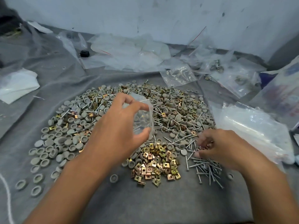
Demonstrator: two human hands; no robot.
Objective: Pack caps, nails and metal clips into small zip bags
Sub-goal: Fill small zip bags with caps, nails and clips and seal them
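the left hand (118,126) is raised over the middle of the heap, its fingers and thumb curled round a small clear plastic zip bag (143,117), pinching it by the edges so that the bag hangs between fingertips and thumb above the parts. the right hand (216,146) is low at the right of the heap, fingers curled down into the thin silver steel nails (208,168), which lie in a loose spread just under and beside it; it seems to pinch a few nails, though blur hides the fingertips.

the round grey plastic caps (64,139) cover the left and far side of the heap, mixed further back with nails and clips. the small square brass-coloured metal clips (155,164) sit in a tight cluster at the near edge, between the two forearms, touching the caps on their left and close to the nails on their right.

everything lies on a grey cloth-covered desk (145,204). a stack of clear empty bags (252,126) lies just right of the heap, and filled clear bags (179,75) lie beyond it near the pale wall (161,18). a white folded sheet (16,86) rests at far left.
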